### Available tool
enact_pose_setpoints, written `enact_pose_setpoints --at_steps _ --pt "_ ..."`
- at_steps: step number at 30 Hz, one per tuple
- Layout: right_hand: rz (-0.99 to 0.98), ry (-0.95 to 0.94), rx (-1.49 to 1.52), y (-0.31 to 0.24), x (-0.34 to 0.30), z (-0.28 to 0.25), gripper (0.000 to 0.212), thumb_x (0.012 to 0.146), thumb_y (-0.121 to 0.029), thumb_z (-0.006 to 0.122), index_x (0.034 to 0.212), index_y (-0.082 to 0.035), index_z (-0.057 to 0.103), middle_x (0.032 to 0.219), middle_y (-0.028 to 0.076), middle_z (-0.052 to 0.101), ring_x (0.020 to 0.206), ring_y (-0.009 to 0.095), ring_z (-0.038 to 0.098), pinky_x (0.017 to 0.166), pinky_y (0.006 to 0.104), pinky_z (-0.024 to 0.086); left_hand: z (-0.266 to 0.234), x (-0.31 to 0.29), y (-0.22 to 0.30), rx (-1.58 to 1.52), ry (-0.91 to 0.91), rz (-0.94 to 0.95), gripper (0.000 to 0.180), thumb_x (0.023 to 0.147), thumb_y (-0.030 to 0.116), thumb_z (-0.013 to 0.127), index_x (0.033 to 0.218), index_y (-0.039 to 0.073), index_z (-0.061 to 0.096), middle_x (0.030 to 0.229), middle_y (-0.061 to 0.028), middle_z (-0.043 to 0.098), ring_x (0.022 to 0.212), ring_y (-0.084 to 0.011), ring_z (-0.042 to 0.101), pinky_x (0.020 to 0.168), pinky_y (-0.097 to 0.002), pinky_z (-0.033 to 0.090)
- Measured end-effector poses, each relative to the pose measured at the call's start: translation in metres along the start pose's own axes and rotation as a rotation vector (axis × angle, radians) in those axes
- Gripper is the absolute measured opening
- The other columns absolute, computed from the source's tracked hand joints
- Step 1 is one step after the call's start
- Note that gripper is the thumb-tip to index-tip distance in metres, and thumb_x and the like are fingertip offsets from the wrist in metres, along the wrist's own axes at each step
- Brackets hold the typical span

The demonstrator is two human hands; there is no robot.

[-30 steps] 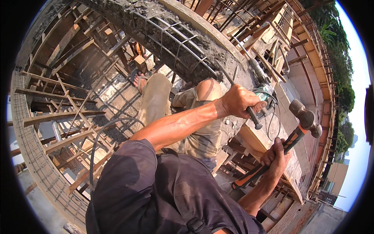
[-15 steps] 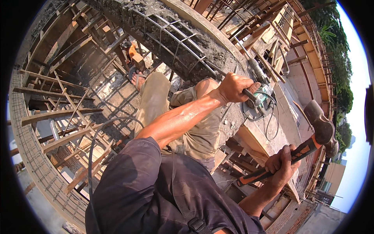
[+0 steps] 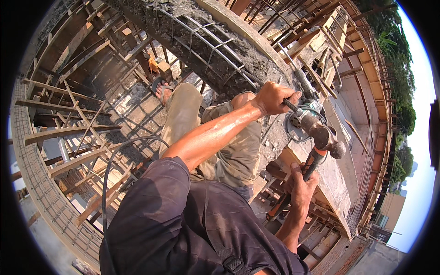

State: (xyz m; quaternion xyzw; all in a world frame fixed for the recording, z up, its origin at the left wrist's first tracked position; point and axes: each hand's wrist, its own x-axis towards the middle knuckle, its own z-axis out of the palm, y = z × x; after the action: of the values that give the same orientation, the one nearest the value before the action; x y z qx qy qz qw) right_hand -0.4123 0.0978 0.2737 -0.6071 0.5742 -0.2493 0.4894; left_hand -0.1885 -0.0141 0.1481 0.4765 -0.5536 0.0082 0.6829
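Note:
My left hand (image 3: 275, 98) is closed round a dark metal chisel (image 3: 291, 106), whose butt end sticks out to the right of the fist. The chisel's other end points toward broken concrete and the rebar (image 3: 220, 43) in the beam. In my right hand (image 3: 301, 190) is a hammer (image 3: 323, 136) with a black and orange handle and a worn steel head. That head is close to the chisel's butt end; whether they touch I cannot tell. Behind the hammer head lies a teal and grey power tool (image 3: 316, 108) with a looped cord, partly hidden.
Rough concrete beam (image 3: 275, 133) with rubble runs beside my legs. Below left are timber props (image 3: 73, 133) and my sandalled foot (image 3: 164, 91). A black cable (image 3: 105, 197) passes by my left arm. Planks (image 3: 316, 41) and a plank-edged slab (image 3: 334, 183) stand right.
The hammer has swung left and inward with my right hand, from out at the right to near the chisel's end. My left hand has shifted only slightly, still gripping the chisel.

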Motion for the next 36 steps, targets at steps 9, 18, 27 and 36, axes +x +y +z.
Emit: enact_pose_setpoints --at_steps 9,18,27,36 --pt "-0.054 0.081 0.164 -0.002 -0.003 -0.021 0.03 0.095 -0.016 0.065 0.075 -0.011 0.043 0.052 -0.003 0.036 0.038 0.007 0.033 0.036 0.0256 0.027 0.012 0.017 0.018 -0.063 -0.207 0.141 0.035 0.095 0.025 0.064 0.065 0.008 0.056 0.058 -0.0129 0.054 0.054 -0.0346 0.059 0.05 -0.0431 0.044" --pt "-0.218 0.147 0.299 -0.008 -0.009 -0.029 0.033 0.096 -0.017 0.062 0.074 -0.012 0.038 0.05 -0.003 0.031 0.036 0.006 0.03 0.032 0.0245 0.026 0.003 0.02 -0.01 -0.096 -0.546 0.043 0.024 0.09 0.019 0.061 0.069 0.005 0.06 0.064 -0.0155 0.058 0.061 -0.0376 0.059 0.054 -0.0451 0.044" --pt "0.013 -0.06 0.191 0.03 0.028 -0.017 0.032 0.096 -0.015 0.065 0.07 -0.008 0.05 0.054 -0.003 0.045 0.041 0.006 0.039 0.038 0.0254 0.031 0.022 0.02 -0.015 -0.037 -0.695 0.019 0.025 0.09 0.023 0.062 0.072 0.006 0.062 0.065 -0.0171 0.06 0.063 -0.0385 0.061 0.055 -0.0455 0.046" --pt "-0.526 0.449 0.49 -0.05 -0.004 -0.067 0.036 0.1 -0.02 0.052 0.071 -0.015 0.032 0.049 -0.005 0.026 0.036 0.003 0.022 0.032 0.0229 0.023 0.051 0.003 -0.011 0.109 -0.087 -0.142 0.037 0.095 0.025 0.062 0.064 0.005 0.054 0.059 -0.0148 0.054 0.055 -0.037 0.058 0.052 -0.0441 0.045"
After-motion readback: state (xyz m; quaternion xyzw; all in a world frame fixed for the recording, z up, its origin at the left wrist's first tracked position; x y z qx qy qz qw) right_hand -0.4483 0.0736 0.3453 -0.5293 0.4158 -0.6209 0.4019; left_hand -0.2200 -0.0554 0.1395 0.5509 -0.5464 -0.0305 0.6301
